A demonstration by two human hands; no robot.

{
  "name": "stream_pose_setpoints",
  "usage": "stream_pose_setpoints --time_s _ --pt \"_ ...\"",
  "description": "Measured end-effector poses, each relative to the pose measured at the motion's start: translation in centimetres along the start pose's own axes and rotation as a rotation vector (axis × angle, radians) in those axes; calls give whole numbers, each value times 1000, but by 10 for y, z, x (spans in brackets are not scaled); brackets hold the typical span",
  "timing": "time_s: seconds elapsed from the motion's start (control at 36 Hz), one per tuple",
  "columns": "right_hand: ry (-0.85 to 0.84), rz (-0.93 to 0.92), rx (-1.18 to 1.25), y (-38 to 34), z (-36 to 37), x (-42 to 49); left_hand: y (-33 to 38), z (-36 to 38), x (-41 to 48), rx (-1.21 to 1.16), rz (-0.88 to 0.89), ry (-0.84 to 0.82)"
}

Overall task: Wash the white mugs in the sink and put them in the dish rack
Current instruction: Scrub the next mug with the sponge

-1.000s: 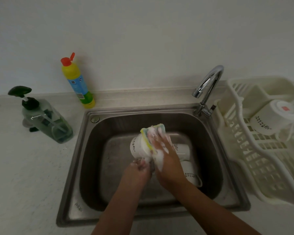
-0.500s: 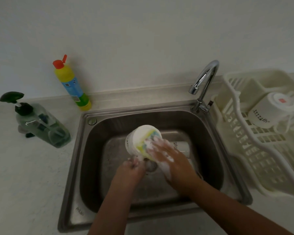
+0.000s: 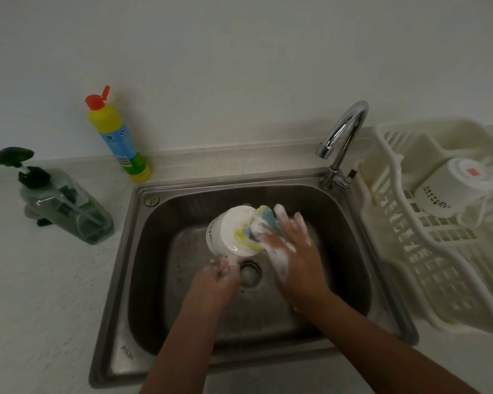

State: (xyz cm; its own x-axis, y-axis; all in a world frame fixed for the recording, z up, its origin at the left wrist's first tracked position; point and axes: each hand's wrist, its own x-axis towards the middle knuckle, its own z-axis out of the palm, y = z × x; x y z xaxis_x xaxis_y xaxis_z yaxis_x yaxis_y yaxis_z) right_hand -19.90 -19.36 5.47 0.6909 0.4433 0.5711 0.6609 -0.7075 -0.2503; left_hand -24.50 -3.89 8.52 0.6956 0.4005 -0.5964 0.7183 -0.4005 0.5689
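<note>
Head view: above the middle of the sink (image 3: 120,294), the left hand (image 3: 222,275) grips a soapy white mug (image 3: 229,233), and the right hand (image 3: 295,247), fingers spread, presses a sponge (image 3: 258,223) against it. The suds could make the mug slip and chip on the steel.

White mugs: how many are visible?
2. One mug in the left hand over the sink, another mug upturned in the rack. The right hand may hide more.
</note>
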Motion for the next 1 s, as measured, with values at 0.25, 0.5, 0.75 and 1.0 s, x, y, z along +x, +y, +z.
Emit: stream_pose_setpoints --time_s 0.25,0.5,0.75,1.0 --pt "24 -30 -7 -8 1 -4 -1 -4 9 -45 4 41" --pt "5 179 107 -19 9 21 5 9 -8 -11 118 5" --pt "-144 -150 53 -10 3 -13 5 -5 5 25 29 -6" --pt "-73 330 214 -3 5 4 12 4 1 -127 -3 7"
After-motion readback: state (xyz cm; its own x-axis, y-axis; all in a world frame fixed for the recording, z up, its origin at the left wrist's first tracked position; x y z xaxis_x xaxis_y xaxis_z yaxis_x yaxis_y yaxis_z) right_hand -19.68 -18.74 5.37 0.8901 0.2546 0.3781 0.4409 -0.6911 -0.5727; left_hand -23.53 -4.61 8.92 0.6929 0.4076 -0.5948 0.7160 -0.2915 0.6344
